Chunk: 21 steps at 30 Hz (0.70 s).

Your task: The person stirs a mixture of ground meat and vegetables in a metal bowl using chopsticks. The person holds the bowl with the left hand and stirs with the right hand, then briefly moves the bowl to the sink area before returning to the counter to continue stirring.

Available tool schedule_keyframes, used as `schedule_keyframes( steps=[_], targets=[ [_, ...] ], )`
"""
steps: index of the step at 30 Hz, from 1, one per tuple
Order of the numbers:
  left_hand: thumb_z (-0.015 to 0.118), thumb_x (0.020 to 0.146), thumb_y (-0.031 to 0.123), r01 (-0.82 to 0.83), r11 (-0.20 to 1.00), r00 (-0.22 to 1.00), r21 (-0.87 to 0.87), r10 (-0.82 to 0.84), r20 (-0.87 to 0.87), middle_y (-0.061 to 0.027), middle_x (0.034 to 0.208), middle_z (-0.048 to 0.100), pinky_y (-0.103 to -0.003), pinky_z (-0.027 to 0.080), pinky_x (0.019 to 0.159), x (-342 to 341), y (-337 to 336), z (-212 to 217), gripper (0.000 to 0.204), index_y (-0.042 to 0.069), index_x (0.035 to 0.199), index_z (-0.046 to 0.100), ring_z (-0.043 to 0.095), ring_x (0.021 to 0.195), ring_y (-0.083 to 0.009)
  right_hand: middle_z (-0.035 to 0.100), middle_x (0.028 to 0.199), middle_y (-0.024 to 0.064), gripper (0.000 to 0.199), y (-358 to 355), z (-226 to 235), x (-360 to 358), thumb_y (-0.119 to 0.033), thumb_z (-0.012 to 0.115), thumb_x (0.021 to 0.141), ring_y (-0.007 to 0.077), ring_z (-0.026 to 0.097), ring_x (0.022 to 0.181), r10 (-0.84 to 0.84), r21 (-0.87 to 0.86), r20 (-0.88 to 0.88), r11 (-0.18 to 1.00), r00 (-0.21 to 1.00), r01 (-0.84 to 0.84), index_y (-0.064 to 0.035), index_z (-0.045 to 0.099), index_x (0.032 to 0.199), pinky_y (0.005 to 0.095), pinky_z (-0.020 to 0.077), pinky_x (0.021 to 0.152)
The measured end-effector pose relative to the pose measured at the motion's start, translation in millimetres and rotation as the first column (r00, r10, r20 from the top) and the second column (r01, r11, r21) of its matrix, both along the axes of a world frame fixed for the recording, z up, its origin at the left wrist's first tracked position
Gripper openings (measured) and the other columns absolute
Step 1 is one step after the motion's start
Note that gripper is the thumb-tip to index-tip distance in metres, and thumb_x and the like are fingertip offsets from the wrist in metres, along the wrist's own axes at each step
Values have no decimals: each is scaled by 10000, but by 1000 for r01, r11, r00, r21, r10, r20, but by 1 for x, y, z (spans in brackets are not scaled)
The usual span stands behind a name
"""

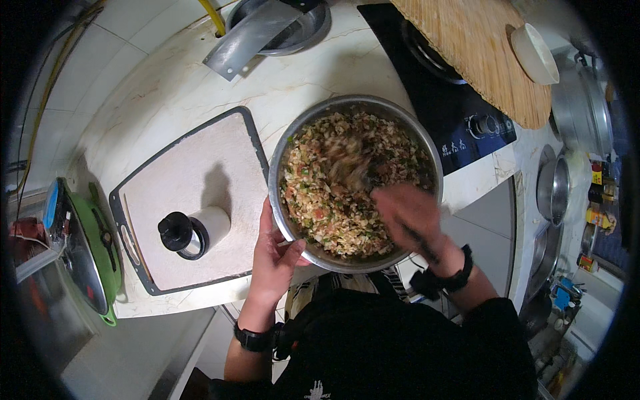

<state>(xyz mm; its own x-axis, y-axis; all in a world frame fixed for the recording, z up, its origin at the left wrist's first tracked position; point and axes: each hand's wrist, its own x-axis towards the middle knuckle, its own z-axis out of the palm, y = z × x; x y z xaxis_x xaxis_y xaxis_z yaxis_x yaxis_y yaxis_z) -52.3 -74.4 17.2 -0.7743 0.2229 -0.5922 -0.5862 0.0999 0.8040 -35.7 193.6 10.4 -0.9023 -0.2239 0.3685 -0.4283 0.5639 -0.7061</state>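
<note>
A wide stainless steel bowl (432, 150) stands at the counter's front edge, full of a chopped mixture (320, 200) with pale, green and reddish bits. My left hand (275, 257) grips the bowl's near left rim, thumb over the edge and fingers against the outside. Over the right part of the bowl, my right hand (408, 217) is closed around a dark, thin-handled utensil (419, 241). Motion blurs that hand and the mixture in front of it. The utensil's working end cannot be made out.
Left of the bowl lies a dark-rimmed cutting board (153, 173) with a black-capped bottle (210, 227). A cleaver (257, 37) rests across a metal pan (313, 33) behind. Back right, a woven mat (467, 53) with a white bowl (533, 53) partly covers a black cooktop (460, 137).
</note>
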Motion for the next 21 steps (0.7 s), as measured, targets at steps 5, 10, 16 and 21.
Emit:
schedule_keyframes(
  steps=[5,10,16,21],
  targets=[
    [523,841,-93,9,999,1000,36,-8,-9,-141,1121,565,-231,541,601,-1,0,-2,831,169,1480,60,614,853,-149,664,819,135,202,9,7,9,2,646,779,260,663,719,82,-34,101,996,991,-79,-28,649,978,367,551,629],
    [526,837,-99,-2,1000,1000,29,2,-24,-135,1093,572,-230,541,597,1,-1,-5,839,166,1480,57,607,829,-144,650,946,144,277,-6,4,-3,-32,639,787,244,660,769,-3,46,72,999,997,0,-21,620,1063,328,545,617],
    [530,844,-94,-12,999,1000,43,12,3,-119,1050,580,-234,539,594,-2,-3,-6,833,152,1480,51,601,811,-132,643,997,124,280,-10,20,18,-18,649,767,268,638,854,169,-99,223,984,960,-150,-6,630,1046,360,532,725],
    [521,837,-106,-22,993,1000,116,20,16,-109,1051,584,-230,534,605,-3,-3,-4,831,150,1480,60,603,809,-130,673,878,141,202,16,51,22,45,674,718,271,657,771,-112,29,395,993,912,110,6,672,917,340,538,662]
  ],
)
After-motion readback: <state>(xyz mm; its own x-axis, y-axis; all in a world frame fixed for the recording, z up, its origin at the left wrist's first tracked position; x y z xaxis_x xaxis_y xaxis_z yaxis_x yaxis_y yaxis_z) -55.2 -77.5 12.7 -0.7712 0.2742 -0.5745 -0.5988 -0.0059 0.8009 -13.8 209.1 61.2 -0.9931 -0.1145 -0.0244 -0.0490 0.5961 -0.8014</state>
